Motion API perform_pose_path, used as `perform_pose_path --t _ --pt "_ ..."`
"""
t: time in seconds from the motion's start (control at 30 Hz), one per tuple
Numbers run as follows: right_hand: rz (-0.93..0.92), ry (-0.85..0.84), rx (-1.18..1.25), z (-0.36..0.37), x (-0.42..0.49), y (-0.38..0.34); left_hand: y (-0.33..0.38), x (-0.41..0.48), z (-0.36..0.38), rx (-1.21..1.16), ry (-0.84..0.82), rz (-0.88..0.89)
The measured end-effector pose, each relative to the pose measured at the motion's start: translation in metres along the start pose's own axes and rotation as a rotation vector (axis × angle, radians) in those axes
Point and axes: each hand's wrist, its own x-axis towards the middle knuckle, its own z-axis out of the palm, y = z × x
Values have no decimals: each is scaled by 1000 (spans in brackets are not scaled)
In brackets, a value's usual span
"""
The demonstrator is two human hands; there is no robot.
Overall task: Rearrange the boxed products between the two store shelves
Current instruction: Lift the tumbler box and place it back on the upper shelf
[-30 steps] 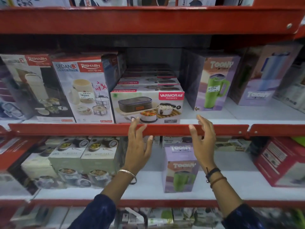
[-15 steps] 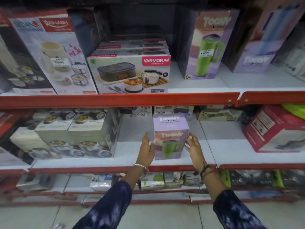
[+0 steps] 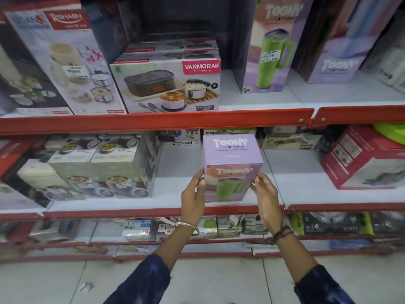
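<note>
Two red-edged store shelves across the whole view, upper shelf [image 3: 153,121] above lower shelf [image 3: 153,210], both with white decks. On the upper shelf, at far left, a tall Rishabh lunch-set box [image 3: 63,62] leaning beside a Varmora Homeware box [image 3: 166,84], the latter at the front of a row of like boxes running back into the dark. Right of that, an upright Toony tumbler box [image 3: 271,44] with a green mug pictured and a price sticker, then a second, larger Toony box [image 3: 337,47], blurred. On the lower shelf, at left, a block of pale green lunch-box cartons [image 3: 98,165]; at far right, a red carton [image 3: 359,159] set at an angle. Between them, on an otherwise bare stretch of deck near the front edge, a small lilac Toony box [image 3: 232,167], upright, top face toward the camera. Gripped from both sides: left hand [image 3: 194,198] flat against its left face with the thumb on the front corner, right hand [image 3: 264,194] with fingertips pinching its right edge. Whether the box base rests on the deck or sits just off it, unclear. A metal bangle [image 3: 189,227] on the left wrist, dark cord bands [image 3: 282,233] on the right, both sleeves dark blue.
</note>
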Motion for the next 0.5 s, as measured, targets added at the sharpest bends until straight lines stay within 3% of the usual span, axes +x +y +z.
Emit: perform_pose_path --t 0.23,0.5 --pt "-361 -24 -154 6 -2 -79 80 14 -19 22 179 157" --pt "-452 108 -163 14 24 -117 136 51 -30 153 192 207"
